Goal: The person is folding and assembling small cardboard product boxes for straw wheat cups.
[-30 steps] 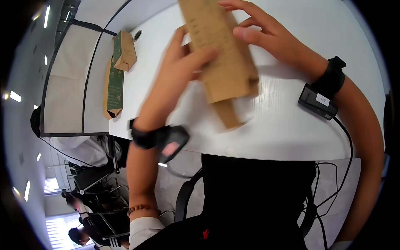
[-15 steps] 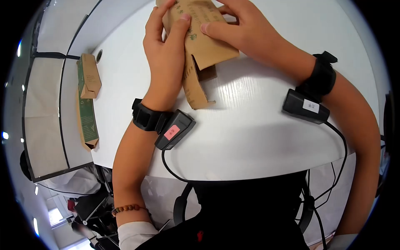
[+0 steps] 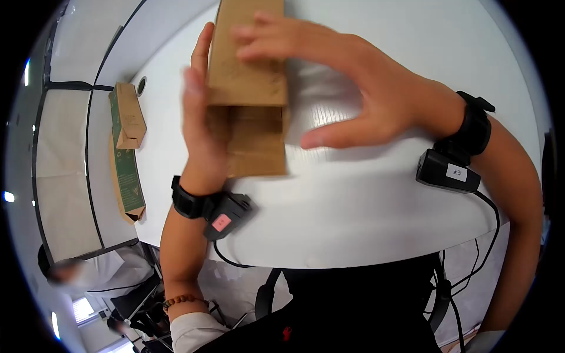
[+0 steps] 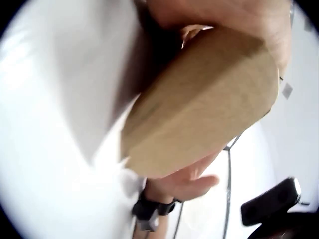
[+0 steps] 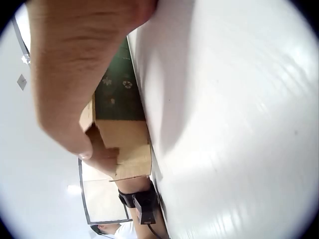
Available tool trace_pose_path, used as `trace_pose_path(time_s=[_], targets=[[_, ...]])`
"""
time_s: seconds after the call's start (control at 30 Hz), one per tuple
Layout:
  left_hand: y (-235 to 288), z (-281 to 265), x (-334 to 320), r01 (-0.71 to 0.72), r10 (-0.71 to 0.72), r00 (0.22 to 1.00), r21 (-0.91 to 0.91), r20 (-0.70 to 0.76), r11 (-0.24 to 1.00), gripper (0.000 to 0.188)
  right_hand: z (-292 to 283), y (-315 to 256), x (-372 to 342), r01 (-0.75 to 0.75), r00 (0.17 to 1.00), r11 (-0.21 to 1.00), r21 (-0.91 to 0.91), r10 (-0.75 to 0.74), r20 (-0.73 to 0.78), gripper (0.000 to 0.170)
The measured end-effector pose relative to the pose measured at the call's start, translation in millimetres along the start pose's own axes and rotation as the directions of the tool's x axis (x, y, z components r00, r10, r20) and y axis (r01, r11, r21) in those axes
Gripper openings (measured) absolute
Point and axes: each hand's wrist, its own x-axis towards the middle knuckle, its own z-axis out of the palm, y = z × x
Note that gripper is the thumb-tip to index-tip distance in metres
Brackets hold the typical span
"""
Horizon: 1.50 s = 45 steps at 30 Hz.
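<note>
A brown cardboard box [image 3: 247, 79] rests on the white table with its end nearest the body open and a flap [image 3: 259, 157] sticking out. Along the box's left side lies my left hand [image 3: 203, 138], fingers extended and blurred. My right hand [image 3: 376, 97] spreads over the box, fingers across its top, the thumb well apart from it to the right. In the right wrist view the box shows a green printed side [image 5: 117, 87] and its open end. Plain brown cardboard [image 4: 199, 104] fills the middle of the left wrist view.
Two more brown and green boxes, one upper [image 3: 129, 117] and one lower [image 3: 126, 179], lie by the partition [image 3: 62, 135] at the left. A round cable hole [image 3: 142, 86] is near them. Cables run from both wrist cameras. Another person [image 3: 118, 267] sits beyond the partition.
The box, earlier tilted and handled by both hands, has turned and now lies straight with its open end facing the body. The right hand's thumb has come away from the box.
</note>
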Motion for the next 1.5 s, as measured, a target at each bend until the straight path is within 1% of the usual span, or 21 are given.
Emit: trace_pose_path(time_s=[0.1, 0.13, 0.17, 0.23, 0.27, 0.33, 0.4, 0.5, 0.53, 0.6, 0.67, 0.7, 0.8, 0.87, 0.93, 1.0, 1.03, 1.13, 1.2, 1.27, 1.5], targets=[[11.8, -18.7, 5.2, 0.091, -0.074, 0.985, -0.103, 0.157, 0.991, 0.063, 1.0, -5.9, 0.5, 0.063, 0.996, 0.998, 0.001, -0.063, -0.056, 0.084], [16.0, -10.6, 3.6, 0.066, -0.068, 0.995, 0.025, 0.077, 0.998, 0.064, 2.2, -6.6, 0.5, 0.053, 0.992, 0.998, 0.024, -0.05, -0.114, 0.084], [16.0, -5.4, 3.8, 0.019, -0.021, 0.999, 0.079, 0.028, 0.997, 0.067, 0.5, -8.3, 1.6, -0.003, 0.986, 0.998, 0.066, 0.014, -0.163, 0.085], [13.2, -0.3, 6.2, -0.094, 0.1, 0.994, 0.121, -0.039, 0.988, 0.08, -10.1, -22.6, 6.5, -0.233, 0.901, 0.867, 0.44, 0.363, -0.239, 0.09], [16.4, 1.2, 7.4, -0.26, 0.266, 0.964, 0.294, 0.02, 0.92, 0.099, -11.4, -28.8, 11.4, -0.265, 0.828, 0.73, 0.63, 0.507, -0.24, 0.093], [14.5, 1.5, 12.4, -0.588, 0.557, 0.796, 0.519, 0.236, 0.621, 0.108, -19.6, -17.7, 6.9, -0.181, 0.936, 0.733, 0.656, 0.332, -0.113, 0.091], [11.1, 0.4, 18.0, -0.686, 0.647, 0.688, 0.589, 0.33, 0.428, 0.111, -17.6, -17.6, 3.3, -0.135, 0.973, 0.84, 0.526, 0.213, -0.09, 0.082], [10.5, -9.4, 15.5, -0.608, 0.614, 0.711, 0.739, 0.342, 0.292, 0.115, 17.1, -17.4, 1.2, -0.125, 0.93, 0.953, 0.275, 0.21, -0.303, 0.065], [14.2, -10.8, 14.4, -0.572, 0.588, 0.721, 0.794, 0.367, 0.207, 0.115, 11.6, -18.2, 0.9, -0.121, 0.968, 0.984, 0.13, 0.146, -0.205, 0.063], [21.7, -10.1, 10.7, -0.548, 0.537, 0.714, 0.836, 0.449, 0.029, 0.12, 11.8, -14.9, 6.1, -0.082, 0.965, 0.993, -0.086, 0.057, -0.257, 0.064], [15.9, 7.2, 9.3, -0.674, 0.705, 0.646, 0.654, 0.294, 0.345, 0.092, 16.5, -5.6, 4.4, -0.09, 0.963, 0.981, -0.173, 0.041, -0.265, 0.07], [21.5, 22.0, -10.6, -0.592, 0.599, 0.789, 0.437, 0.14, 0.677, 0.085, 16.8, -6.7, 4.8, -0.094, 0.973, 0.98, -0.175, 0.053, -0.227, 0.072], [27.8, 13.6, -15.9, -0.576, 0.654, 0.67, 0.802, 0.352, 0.159, 0.052, 20.7, -12.3, 2.6, -0.084, 0.993, 0.989, -0.12, 0.073, -0.09, 0.089], [20.2, 5.8, -6.1, -0.682, 0.69, 0.555, 0.729, 0.466, 0.056, 0.044, 17.9, -10.0, 3.4, -0.092, 0.993, 0.994, -0.066, 0.087, -0.083, 0.096], [14.0, -12.4, 9.6, -0.694, 0.687, 0.587, 0.703, 0.428, 0.155, 0.043, 16.1, -7.0, 4.1, -0.063, 0.994, 0.998, -0.023, 0.061, -0.094, 0.104], [8.3, -32.0, 22.1, -0.643, 0.669, 0.637, 0.743, 0.382, 0.188, 0.063, 14.8, -13.4, 4.2, -0.057, 0.998, 0.995, -0.077, 0.054, -0.04, 0.105], [7.6, -37.4, 27.4, -0.607, 0.666, 0.638, 0.784, 0.386, 0.127, 0.07, 12.5, -17.6, 5.4, -0.049, 0.999, 0.993, -0.106, 0.047, -0.014, 0.105], [10.4, -36.0, 23.9, -0.363, 0.537, 0.705, 0.886, 0.463, -0.287, 0.09, 2.4, -30.4, 7.5, -0.211, 0.972, 0.977, 0.016, 0.208, 0.109, 0.095], [5.5, -33.8, 25.1, -0.566, 0.535, 0.714, 0.822, 0.452, 0.061, 0.101, 12.0, -14.1, 2.8, -0.172, 0.985, 0.985, -0.002, 0.172, -0.021, 0.087], [-4.6, -13.6, 15.1, -0.552, 0.457, 0.82, 0.69, 0.345, 0.469, 0.12, 20.5, 1.9, 0.8, -0.157, 0.979, 0.987, -0.014, 0.154, -0.135, 0.084], [2.4, -1.9, 10.7, -0.498, 0.389, 0.864, 0.649, 0.318, 0.576, 0.119, 15.4, -10.4, -1.7, -0.18, 0.984, 0.981, -0.074, 0.178, -0.028, 0.091]])
